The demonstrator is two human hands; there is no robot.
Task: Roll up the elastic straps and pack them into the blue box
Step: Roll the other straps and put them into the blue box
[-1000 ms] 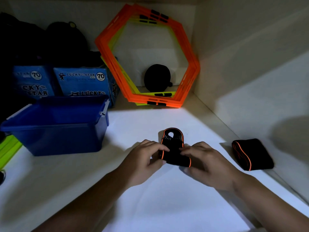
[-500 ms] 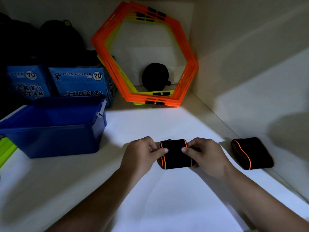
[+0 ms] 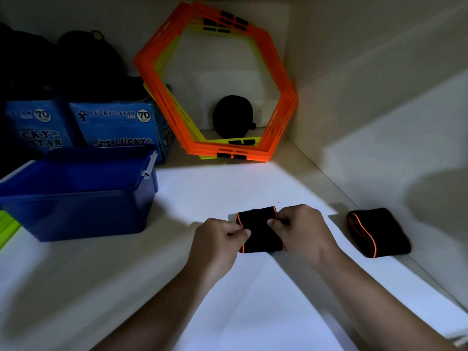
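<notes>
Left hand (image 3: pixel 217 241): thumb and fingers curled, pinching the left end of the rolled strap (image 3: pixel 260 230). Right hand (image 3: pixel 302 230): fingers curled, pinching its right end. Strap: black, orange-edged, on the white shelf (image 3: pixel 253 312) near its middle. Second rolled strap (image 3: pixel 378 233): at the shelf's right edge, against the side wall. Blue box (image 3: pixel 78 196): open, at the left edge. Orange hexagon frames (image 3: pixel 283 107): leaning in the back corner.

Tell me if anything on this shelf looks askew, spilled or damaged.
Nothing is spilled or damaged. The orange hexagon rings lean tilted against the back wall, unevenly fanned. A second strap lies by the right wall, outside the blue box, while the left hand and right hand pinch the held strap.
</notes>
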